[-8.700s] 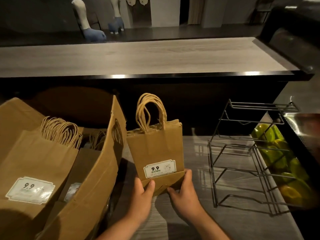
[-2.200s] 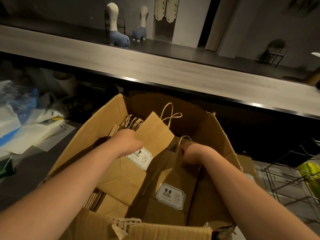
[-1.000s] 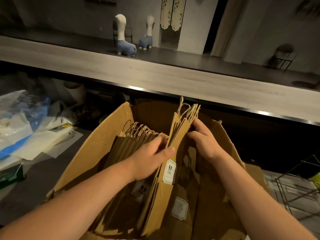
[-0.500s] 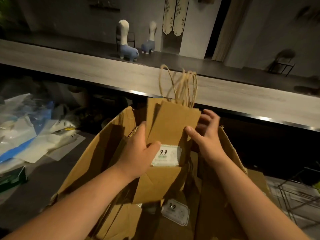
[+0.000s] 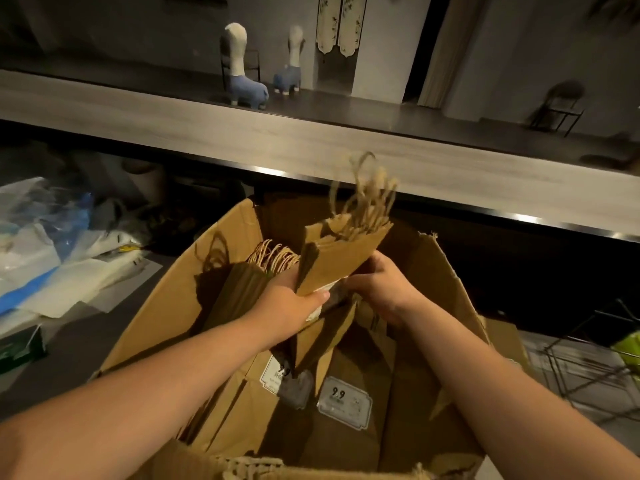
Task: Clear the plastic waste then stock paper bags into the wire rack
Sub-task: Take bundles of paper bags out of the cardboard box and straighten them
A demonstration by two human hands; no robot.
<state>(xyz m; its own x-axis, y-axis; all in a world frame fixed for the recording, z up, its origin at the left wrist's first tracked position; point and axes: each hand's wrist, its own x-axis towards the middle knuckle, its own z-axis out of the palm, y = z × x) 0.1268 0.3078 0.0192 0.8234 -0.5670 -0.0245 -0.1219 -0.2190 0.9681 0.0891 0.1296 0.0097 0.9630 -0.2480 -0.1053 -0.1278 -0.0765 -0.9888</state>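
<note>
A bundle of flat brown paper bags (image 5: 337,254) with twine handles is lifted above an open cardboard box (image 5: 228,251) and tilts to the right. My left hand (image 5: 294,303) grips the bundle's lower left side with the thumb across its front. My right hand (image 5: 381,289) holds its lower right edge, fingers curled behind it. More paper bags (image 5: 346,400) with "9.9" labels lie and stand inside the box. The black wire rack (image 5: 588,368) stands at the right edge, partly cut off. Plastic waste (image 5: 45,251) is piled at the left.
A long wooden counter top (image 5: 311,147) runs across behind the box. Something green (image 5: 628,348) sits beyond the rack. A dark green box (image 5: 20,348) lies at the left edge. Two animal figures (image 5: 242,71) stand on the floor beyond the counter.
Both hands lifted a bundle of bags out of the box over the last second. Since half a second ago the bundle has tilted to the right and its handles swing.
</note>
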